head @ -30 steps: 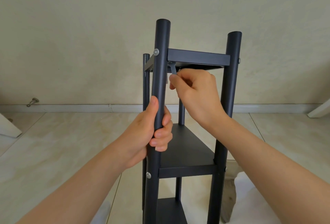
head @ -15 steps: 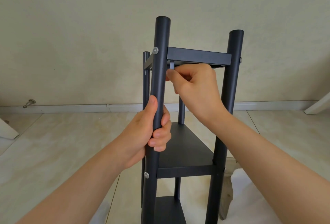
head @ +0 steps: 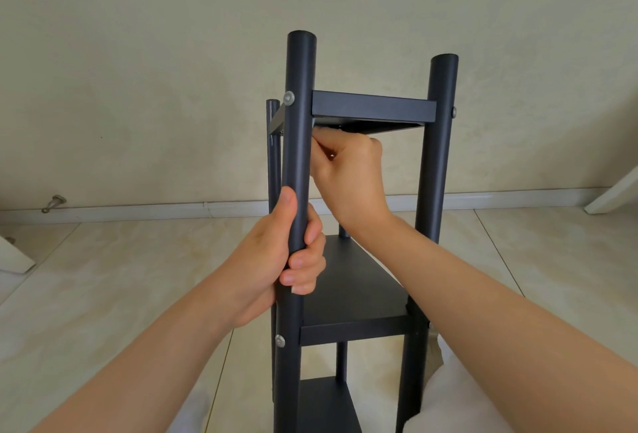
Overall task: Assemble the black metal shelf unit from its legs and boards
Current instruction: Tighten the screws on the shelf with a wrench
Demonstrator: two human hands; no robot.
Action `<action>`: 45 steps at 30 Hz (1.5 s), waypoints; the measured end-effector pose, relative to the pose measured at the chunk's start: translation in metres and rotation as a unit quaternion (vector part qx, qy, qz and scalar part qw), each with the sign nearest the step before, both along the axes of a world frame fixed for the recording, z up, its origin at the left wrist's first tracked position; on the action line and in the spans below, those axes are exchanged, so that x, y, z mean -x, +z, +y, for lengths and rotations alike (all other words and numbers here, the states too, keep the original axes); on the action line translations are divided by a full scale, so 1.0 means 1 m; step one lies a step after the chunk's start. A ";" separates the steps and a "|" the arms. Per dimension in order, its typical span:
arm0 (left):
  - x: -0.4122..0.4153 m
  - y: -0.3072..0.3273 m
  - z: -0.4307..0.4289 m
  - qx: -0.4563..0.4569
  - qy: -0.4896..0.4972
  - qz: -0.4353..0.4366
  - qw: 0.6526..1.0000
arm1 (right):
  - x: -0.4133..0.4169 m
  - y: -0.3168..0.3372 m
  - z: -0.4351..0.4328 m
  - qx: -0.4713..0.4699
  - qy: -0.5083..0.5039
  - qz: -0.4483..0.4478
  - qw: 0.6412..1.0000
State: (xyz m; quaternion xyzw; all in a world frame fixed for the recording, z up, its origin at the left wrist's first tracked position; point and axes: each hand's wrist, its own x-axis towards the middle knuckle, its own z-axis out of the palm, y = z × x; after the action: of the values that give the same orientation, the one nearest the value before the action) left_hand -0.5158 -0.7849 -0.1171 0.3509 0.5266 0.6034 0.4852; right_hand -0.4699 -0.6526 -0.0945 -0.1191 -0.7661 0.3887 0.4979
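Black metal fills your near view: your left hand [head: 272, 260] has its grip clamped round the front-left leg [head: 299, 122] of the upright shelf unit [head: 352, 280], which rises between your forearms over the tiled floor [head: 121, 277]. Just beyond, your right hand [head: 352, 170] curls its grip on a small silvery piece [head: 332, 156], mostly hidden, right under the top board [head: 373, 108] beside that leg.

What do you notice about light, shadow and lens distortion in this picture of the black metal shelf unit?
In the head view, light is soft, without glare; the top black metal board is shadowed underneath, above the right hand; the wide-angle lens swells the right forearm toward the corner.
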 end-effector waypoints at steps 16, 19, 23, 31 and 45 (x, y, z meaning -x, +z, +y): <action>0.005 0.001 -0.002 0.003 0.015 0.003 1.000 | -0.016 0.005 0.002 0.021 0.015 -0.061 0.998; 0.005 0.002 -0.002 0.003 0.014 0.003 1.000 | -0.025 0.010 0.000 0.030 0.021 -0.070 0.997; 0.004 0.002 -0.002 0.004 0.015 0.000 1.000 | -0.030 0.015 0.001 0.059 0.019 -0.072 0.995; 0.002 0.003 -0.001 0.010 0.016 0.000 1.000 | -0.026 0.019 0.002 0.073 0.017 -0.071 0.995; 0.005 0.002 -0.003 0.006 0.010 -0.011 1.000 | -0.018 0.014 0.000 0.069 0.036 -0.077 0.994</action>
State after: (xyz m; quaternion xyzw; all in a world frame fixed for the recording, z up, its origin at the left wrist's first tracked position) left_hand -0.5203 -0.7874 -0.1155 0.3361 0.5283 0.6091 0.4868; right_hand -0.4522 -0.6528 -0.0800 -0.1549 -0.7770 0.4484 0.4137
